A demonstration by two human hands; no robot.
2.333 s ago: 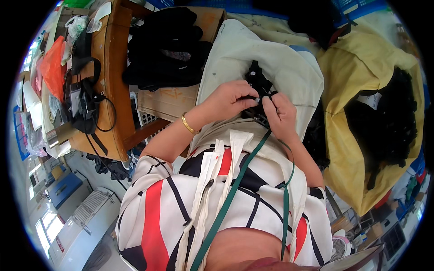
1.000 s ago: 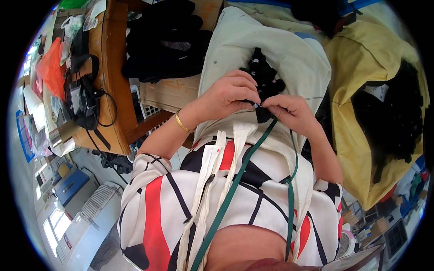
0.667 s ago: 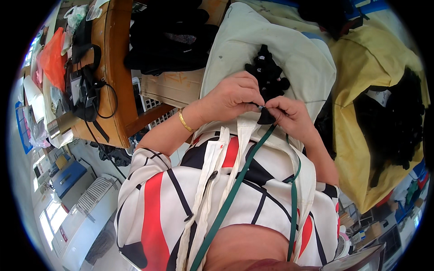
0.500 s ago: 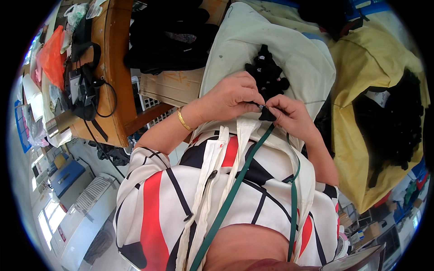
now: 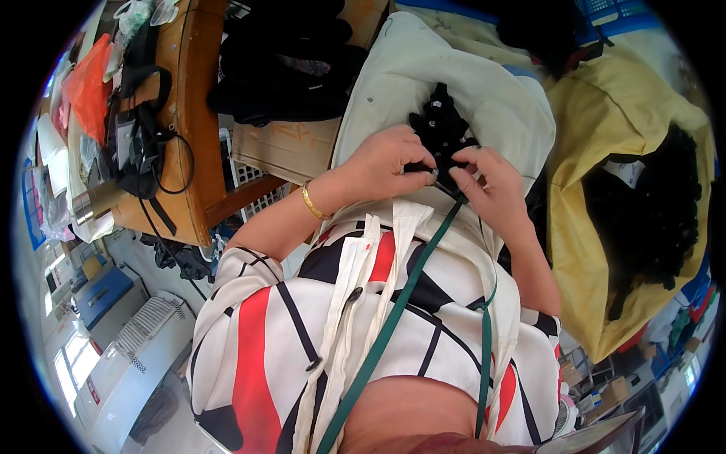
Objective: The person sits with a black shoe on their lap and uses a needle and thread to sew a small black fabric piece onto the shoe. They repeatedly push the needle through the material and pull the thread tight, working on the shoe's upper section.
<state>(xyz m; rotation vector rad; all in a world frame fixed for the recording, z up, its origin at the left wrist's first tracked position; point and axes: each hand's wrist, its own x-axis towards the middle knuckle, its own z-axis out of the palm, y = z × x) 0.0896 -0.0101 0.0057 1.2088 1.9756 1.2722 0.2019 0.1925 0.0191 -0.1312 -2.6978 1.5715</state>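
In my lap a white cloth (image 5: 461, 64) is spread, with a small heap of black fabric pieces (image 5: 440, 125) on it. My left hand (image 5: 389, 163), a gold bangle at its wrist, pinches a small black fabric piece (image 5: 420, 168) between thumb and fingers. A tiny pale spot shows at its fingertips. Close by on the right, my right hand (image 5: 495, 185) has its thumb and forefinger apart, with black fabric behind the gap. A dark green ribbon (image 5: 401, 303) runs up from my neck and ends just below the hands; what hangs on it is hidden.
On the right stands a yellow sack (image 5: 578, 250) full of black pieces. A wooden table (image 5: 193, 113) is at the left, with a black device and cable on it. Dark folded garments (image 5: 283, 91) lie on a cardboard box (image 5: 283, 144) ahead.
Both hands were together on one black piece. Now the fingertips of my right hand have parted from it and spread a little, while my left hand keeps its pinch.
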